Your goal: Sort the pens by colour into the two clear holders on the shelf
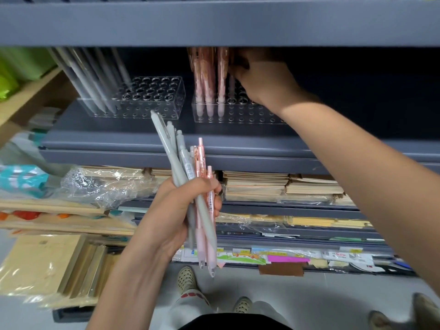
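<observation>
Left hand grips mixed pen bundle, grey plus pink, tips down. Right hand reaches into right clear holder beside standing pink pens; grip in shadow, unclear. Left clear holder has grey pens leaning left. Both holders on grey shelf.

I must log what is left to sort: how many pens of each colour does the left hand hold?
Grey pens: 4
Pink pens: 3
Total: 7, counted by the tops above the left hand; overlaps may hide more.
</observation>
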A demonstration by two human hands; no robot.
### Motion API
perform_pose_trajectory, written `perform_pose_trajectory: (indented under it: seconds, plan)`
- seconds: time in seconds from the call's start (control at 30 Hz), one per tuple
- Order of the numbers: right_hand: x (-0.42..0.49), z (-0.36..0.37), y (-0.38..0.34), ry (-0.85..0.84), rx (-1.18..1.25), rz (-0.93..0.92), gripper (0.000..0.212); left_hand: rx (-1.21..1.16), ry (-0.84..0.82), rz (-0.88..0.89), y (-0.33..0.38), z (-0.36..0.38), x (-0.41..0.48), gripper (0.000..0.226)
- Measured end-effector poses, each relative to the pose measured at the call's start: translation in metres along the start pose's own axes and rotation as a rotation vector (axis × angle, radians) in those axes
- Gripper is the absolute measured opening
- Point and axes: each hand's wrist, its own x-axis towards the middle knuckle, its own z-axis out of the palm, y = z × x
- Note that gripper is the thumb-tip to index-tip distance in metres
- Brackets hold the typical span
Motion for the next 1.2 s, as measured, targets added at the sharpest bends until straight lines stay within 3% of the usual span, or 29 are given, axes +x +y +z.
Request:
perform_pose_trajectory:
  seconds: [0.57, 0.7, 0.77, 0.93, 0.97, 1.03, 1.2]
  plan:
    - [-0.019, -0.009, 0.007, 0.074, 0.173, 0.050, 0.037, 0.008, 0.018, 0.000, -0.009, 0.006, -0.004, 0.009]
    - [-0.063, -0.018, 0.008, 0.214, 0.450, 0.054, 0.013, 0.013, 0.010, 0.005, -0.013, 0.006, -0.005, 0.009]
    - [-0.091, -0.020, 0.005, 0.144, 0.581, 0.058, 0.012, 0.011, 0.001, 0.000, -0.014, 0.008, -0.006, 0.011]
    - [-0.124, -0.021, -0.010, -0.031, 0.615, -0.048, 0.012, 0.104, 0.003, -0.021, -0.021, 0.017, -0.006, 0.004]
    - [-0.124, -0.020, -0.013, -0.057, 0.623, -0.052, 0.014, 0.121, 0.003, -0.024, -0.023, 0.019, -0.005, 0.011]
    - [-0.122, -0.018, -0.020, -0.122, 0.616, -0.031, 0.020, 0.155, -0.009, -0.025, -0.026, 0.024, -0.005, 0.019]
    - [-0.121, -0.008, -0.028, -0.256, 0.491, 0.026, 0.031, 0.197, -0.035, 0.006, -0.031, 0.032, -0.005, 0.013]
